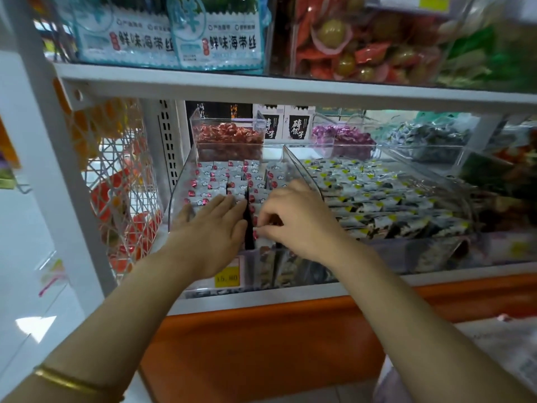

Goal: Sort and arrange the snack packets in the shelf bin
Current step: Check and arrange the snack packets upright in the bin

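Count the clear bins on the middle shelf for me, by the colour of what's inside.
Bins of red-and-white packets: 1
Bins of yellow-and-black packets: 1
Bins of red sweets: 1
Bins of purple sweets: 1
Bins of dark blue-green packets: 1
Total: 5 bins; the far right is too blurred to count.

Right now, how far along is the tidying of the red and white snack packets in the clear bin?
Mostly done: the rear packets stand in neat rows in the clear bin. In hand: the left hand lies flat on the left rows while the right hand pinches a front packet. Left: seating that packet and closing the dark gap between the rows.
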